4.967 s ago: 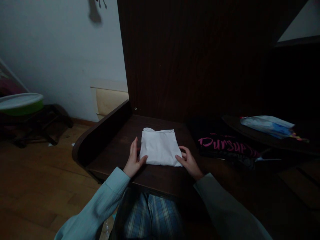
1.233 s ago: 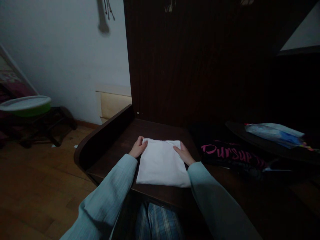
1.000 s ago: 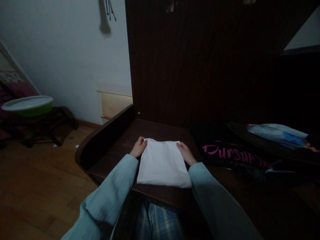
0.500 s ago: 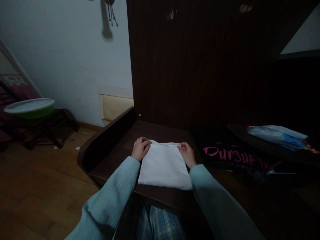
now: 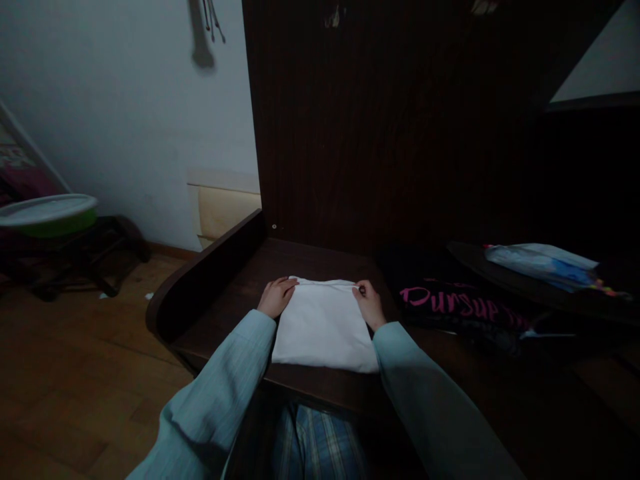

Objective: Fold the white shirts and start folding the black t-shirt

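Note:
A folded white cloth (image 5: 323,325) lies flat on a dark wooden table (image 5: 235,293) in front of me. My left hand (image 5: 276,298) pinches the cloth's far left corner, fingers curled over the edge. My right hand (image 5: 369,303) grips the far right corner the same way. Both arms wear light blue sleeves and run along the cloth's sides.
A black garment with pink lettering (image 5: 450,303) lies to the right of the cloth. Beyond it a clear plastic bag (image 5: 543,260) rests on a dark round surface. A tall dark wooden panel (image 5: 380,120) stands behind. At far left a green-rimmed basin (image 5: 47,213) sits on a low stand.
Five seconds ago my hands lay at the cloth's near corners. They have since moved to its far corners, and their fingers have curled onto the far edge.

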A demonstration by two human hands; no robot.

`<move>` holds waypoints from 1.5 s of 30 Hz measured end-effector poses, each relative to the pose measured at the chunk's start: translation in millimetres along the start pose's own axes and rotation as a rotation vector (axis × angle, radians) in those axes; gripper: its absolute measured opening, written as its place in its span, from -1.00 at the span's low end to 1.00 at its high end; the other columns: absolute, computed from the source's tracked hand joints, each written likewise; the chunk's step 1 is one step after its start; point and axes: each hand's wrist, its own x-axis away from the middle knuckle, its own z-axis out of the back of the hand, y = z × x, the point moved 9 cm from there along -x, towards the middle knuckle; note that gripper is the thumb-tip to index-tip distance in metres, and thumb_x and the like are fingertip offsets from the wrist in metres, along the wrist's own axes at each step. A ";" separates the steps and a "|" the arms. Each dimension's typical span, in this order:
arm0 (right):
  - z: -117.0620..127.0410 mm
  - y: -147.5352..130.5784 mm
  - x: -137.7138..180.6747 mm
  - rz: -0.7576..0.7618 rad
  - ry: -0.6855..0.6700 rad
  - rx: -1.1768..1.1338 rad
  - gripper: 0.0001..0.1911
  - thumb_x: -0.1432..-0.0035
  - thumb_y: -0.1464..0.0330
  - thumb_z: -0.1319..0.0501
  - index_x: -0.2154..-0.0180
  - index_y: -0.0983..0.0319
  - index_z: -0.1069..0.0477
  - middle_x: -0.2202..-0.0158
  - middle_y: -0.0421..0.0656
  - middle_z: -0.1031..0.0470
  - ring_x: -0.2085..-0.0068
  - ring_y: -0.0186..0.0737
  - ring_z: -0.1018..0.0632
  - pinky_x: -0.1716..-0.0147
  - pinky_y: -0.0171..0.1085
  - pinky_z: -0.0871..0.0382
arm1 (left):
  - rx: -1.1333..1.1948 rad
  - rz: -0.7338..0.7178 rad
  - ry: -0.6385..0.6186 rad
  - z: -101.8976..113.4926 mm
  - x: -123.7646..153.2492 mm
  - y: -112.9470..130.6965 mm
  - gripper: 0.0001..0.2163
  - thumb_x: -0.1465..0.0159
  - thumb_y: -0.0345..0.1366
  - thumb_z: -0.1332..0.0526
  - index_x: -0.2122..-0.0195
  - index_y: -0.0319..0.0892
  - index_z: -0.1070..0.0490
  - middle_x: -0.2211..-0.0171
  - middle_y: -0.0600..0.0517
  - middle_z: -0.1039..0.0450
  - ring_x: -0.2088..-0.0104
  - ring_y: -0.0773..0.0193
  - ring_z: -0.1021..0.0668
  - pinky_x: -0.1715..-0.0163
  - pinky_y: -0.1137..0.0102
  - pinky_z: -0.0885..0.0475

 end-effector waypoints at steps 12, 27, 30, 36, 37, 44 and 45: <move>4.8 -5.3 2.3 -0.001 0.029 0.017 -0.87 0.10 0.27 -0.05 0.45 0.17 -0.25 0.44 -0.15 -0.39 0.35 -0.19 -0.44 0.29 -0.22 -0.30 | 0.135 -0.020 0.054 7.6 0.3 3.6 -0.76 -0.14 -0.38 -0.03 0.16 -0.16 -0.32 0.08 -0.04 -0.39 0.05 0.17 -0.40 0.01 0.25 -0.25; -17.8 -20.7 7.6 0.330 -0.146 0.138 -0.82 -0.04 0.32 -0.06 0.38 0.22 -0.41 0.19 -0.04 -0.42 0.12 -0.14 -0.41 0.04 -0.10 -0.25 | 0.023 -0.017 0.253 20.4 1.5 0.6 -0.89 -0.13 -0.31 -0.07 0.38 -0.19 -0.34 0.40 -0.04 -0.35 0.30 0.16 -0.40 0.24 0.27 -0.34; -11.7 -23.8 7.0 0.336 -0.093 0.113 -0.82 -0.04 0.33 -0.04 0.43 0.22 -0.39 0.18 -0.03 -0.41 0.10 -0.14 -0.40 0.05 -0.11 -0.25 | 0.079 -0.114 0.323 32.9 6.1 16.2 -0.89 -0.18 -0.31 -0.03 0.36 -0.18 -0.31 0.38 -0.04 -0.35 0.29 0.18 -0.40 0.25 0.30 -0.34; 0.7 -41.0 12.0 0.334 -0.012 0.045 -0.77 -0.07 0.28 -0.02 0.39 0.23 -0.40 0.30 -0.07 -0.46 0.21 -0.17 -0.44 0.15 -0.17 -0.29 | 0.183 -0.185 0.473 54.5 15.0 29.9 -0.91 -0.20 -0.30 -0.03 0.37 -0.18 -0.27 0.34 -0.03 -0.35 0.27 0.25 -0.40 0.24 0.36 -0.32; 2.6 -43.1 11.9 0.321 -0.010 0.027 -0.77 -0.07 0.27 -0.03 0.39 0.23 -0.41 0.33 -0.09 -0.47 0.24 -0.18 -0.45 0.19 -0.20 -0.30 | 0.225 -0.171 0.473 54.5 14.8 28.6 -0.91 -0.20 -0.30 -0.03 0.36 -0.17 -0.27 0.37 0.00 -0.35 0.32 0.28 -0.41 0.28 0.40 -0.32; 16.2 -44.2 -0.5 0.215 0.074 -0.112 -0.71 -0.01 0.19 -0.11 0.36 0.26 -0.45 0.35 -0.12 -0.49 0.42 -0.27 -0.42 0.45 -0.32 -0.26 | 0.440 0.004 0.491 49.5 8.0 9.5 -0.88 -0.20 -0.24 -0.05 0.32 -0.16 -0.27 0.49 0.10 -0.36 0.50 0.40 -0.41 0.48 0.51 -0.30; 14.5 -41.6 -2.6 0.208 0.071 -0.101 -0.71 -0.01 0.20 -0.10 0.36 0.26 -0.45 0.36 -0.11 -0.49 0.44 -0.27 -0.41 0.47 -0.32 -0.26 | 0.453 0.037 0.484 46.7 5.9 5.2 -0.88 -0.19 -0.24 -0.06 0.31 -0.16 -0.27 0.49 0.11 -0.36 0.50 0.39 -0.42 0.47 0.50 -0.31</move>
